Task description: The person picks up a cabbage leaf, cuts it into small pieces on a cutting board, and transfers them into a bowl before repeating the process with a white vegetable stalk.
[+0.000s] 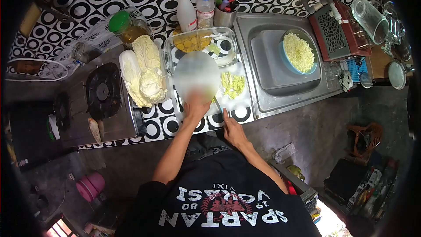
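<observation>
My right hand (235,131) grips a knife (218,105), its blade angled up and left over a white cutting board (240,103). My left hand (197,109) is on the board just left of the blade. A round blurred patch hides most of its fingers and whatever lies under them. A bit of yellow-green leaf shows between that hand and the knife. Chopped napa cabbage (233,85) lies in a small heap on the board, right of the patch. Behind the board, a clear glass dish (233,39) holds orange slices (189,44) and some pale pieces.
Whole napa cabbages (144,72) sit to the left, beside a gas stove (104,88). On the right, a blue bowl (286,59) of chopped cabbage rests in the steel sink (258,90). Bottles (205,11) and a green-lidded jar (119,22) line the tiled wall.
</observation>
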The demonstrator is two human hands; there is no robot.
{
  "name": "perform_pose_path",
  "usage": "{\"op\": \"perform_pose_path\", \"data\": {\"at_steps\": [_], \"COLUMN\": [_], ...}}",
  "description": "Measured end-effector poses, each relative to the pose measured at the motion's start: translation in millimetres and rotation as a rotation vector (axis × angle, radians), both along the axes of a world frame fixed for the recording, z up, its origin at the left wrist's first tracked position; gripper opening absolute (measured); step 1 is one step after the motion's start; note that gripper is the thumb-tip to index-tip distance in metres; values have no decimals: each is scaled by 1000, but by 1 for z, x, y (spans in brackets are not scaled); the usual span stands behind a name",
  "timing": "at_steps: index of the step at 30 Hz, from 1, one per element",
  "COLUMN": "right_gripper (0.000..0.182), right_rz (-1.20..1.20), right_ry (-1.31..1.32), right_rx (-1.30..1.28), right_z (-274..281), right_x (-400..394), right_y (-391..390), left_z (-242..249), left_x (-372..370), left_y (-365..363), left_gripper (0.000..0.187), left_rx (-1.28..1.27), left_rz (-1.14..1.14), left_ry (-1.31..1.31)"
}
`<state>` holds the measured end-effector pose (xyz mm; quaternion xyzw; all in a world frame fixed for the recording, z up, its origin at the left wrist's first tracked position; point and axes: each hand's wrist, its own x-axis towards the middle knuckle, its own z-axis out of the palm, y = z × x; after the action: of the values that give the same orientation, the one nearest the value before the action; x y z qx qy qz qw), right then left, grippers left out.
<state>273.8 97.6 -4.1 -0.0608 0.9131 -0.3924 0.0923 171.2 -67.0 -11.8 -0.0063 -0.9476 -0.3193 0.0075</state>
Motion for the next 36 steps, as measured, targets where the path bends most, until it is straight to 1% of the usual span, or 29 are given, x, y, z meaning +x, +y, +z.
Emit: {"op": "perform_pose_path", "data": {"at_steps": [2, 3, 4, 5, 7, 9, 11, 13, 14, 17, 18, 21, 22, 25, 27, 29, 31, 32, 33, 35, 36], "right_gripper": [75, 77, 79, 79, 86, 88, 90, 94, 90, 86, 83, 84, 86, 88, 90, 91, 91, 88, 88, 82, 79], "right_rz": [15, 20, 25, 27, 54, 75, 95, 131, 124, 109, 110, 111, 101, 97, 89, 80, 16, -39, -37, -111, -115], "right_ry": [1, -60, -120, -122, -205, -215, -228, -232, -195, -196, -205, -203, -271, -232, -229, -226, -131, -104, -100, 46, 87], "right_rx": [13, 62, 111, 112, 156, 171, 189, 214, 232, 224, 210, 199, 211, 216, 220, 222, 169, 165, 168, 28, 5], "right_z": [1, 3, 6, 8, 12, 8, 1, -7, -11, -7, -3, -8, -6, -6, -3, 0, -6, -12, -13, -16, -13], "right_x": [0, -1, -2, -2, -1, -3, -6, -18, -25, -38, -33, -3, 3, -5, -25, -31, -29, -24, -21, -14, -11], "right_y": [-3, -4, -5, -6, -10, -14, -17, -21, -24, -27, -24, -7, -4, -6, -13, -18, -15, -12, -8, -2, -2], "left_z": [1, -3, -7, -11, -13, -15, -17, -18, -18, -18, -18, -19, -20, -22, -21, -19, -19, -20, -17, -12, -12], "left_x": [2, 3, 3, 3, 2, -1, 0, -1, -2, -3, -3, -3, -2, -2, -3, -1, 0, 0, -1, 3, 7], "left_y": [-1, -2, -4, -5, -6, -7, -7, -6, -7, -8, -8, -8, -8, -8, -8, -10, -12, -12, -11, -13, -15], "left_gripper": [27, 27, 25, 24, 21, 19, 13, 14, 15, 14, 14, 14, 14, 13, 12, 15, 17, 20, 20, 25, 25], "left_rx": [7, 7, -23, -53, -42, -33, -7, -1, 2, 21, 20, 32, 36, 36, 33, 45, 47, 48, 51, 126, 126], "left_rz": [-115, -114, -130, -145, -146, -145, -145, -150, -154, -152, -159, -142, -145, -148, -164, -171, -181, -182, -179, -113, -111], "left_ry": [-11, -15, -4, 8, -15, -37, -26, -27, -21, -10, -8, -1, -2, 9, 24, -5, 2, 0, 4, 5, 1]}}
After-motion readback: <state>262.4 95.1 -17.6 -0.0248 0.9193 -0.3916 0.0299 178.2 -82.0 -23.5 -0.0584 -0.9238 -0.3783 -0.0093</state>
